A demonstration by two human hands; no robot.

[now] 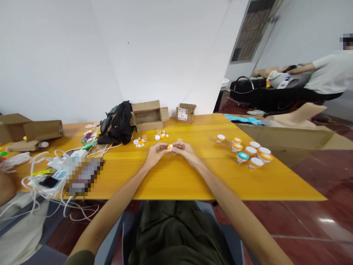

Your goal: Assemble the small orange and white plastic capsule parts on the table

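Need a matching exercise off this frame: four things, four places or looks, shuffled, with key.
1. Piece
2. Teal-lidded jar
3. Small carton
4. Table

A. Wide yellow top
B. Between the fingertips of left hand and right hand
C. White label on its side
D. With other jars, right

Pairs: 1-B, 2-D, 3-C, 4-A

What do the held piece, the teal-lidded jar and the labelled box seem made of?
Held piece: bright orange and white, perhaps plastic, too small to confirm. Teal-lidded jar: see-through below, probably clear plastic; glass possible. Labelled box: matt, brown, flapped, likely cardboard.
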